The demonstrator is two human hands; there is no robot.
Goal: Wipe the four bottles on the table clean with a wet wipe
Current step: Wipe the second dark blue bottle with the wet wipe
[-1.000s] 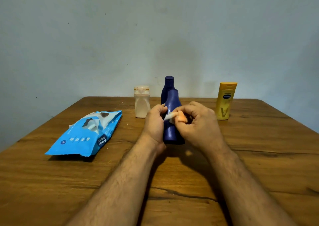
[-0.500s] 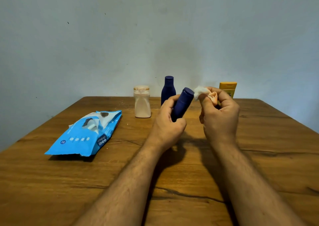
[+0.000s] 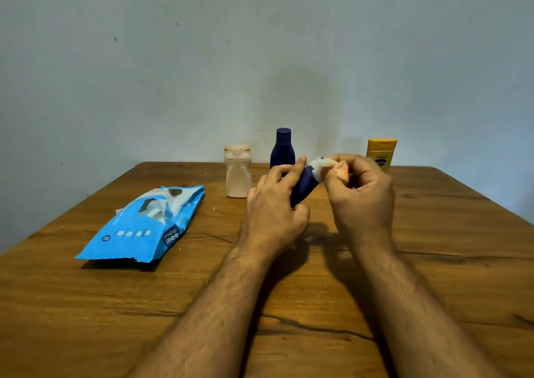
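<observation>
My left hand [image 3: 273, 207] grips a dark blue bottle [image 3: 304, 185] above the table, tilted with its top toward the right. My right hand [image 3: 361, 195] pinches a white wet wipe [image 3: 319, 166] against the bottle's top end, which the wipe hides. At the table's far edge stand a cream bottle with a clear cap [image 3: 237, 170], a second dark blue bottle [image 3: 282, 148] and a yellow bottle [image 3: 380, 152], the last partly behind my right hand.
A blue wet-wipe pack [image 3: 138, 227] lies open on the left of the wooden table [image 3: 86, 305], a wipe poking from its flap. A pale wall rises right behind the table's far edge.
The held bottle went from upright on the table to lifted and tilted right. My right hand carried the wipe from the bottle's middle up to its top end, where it now covers the cap.
</observation>
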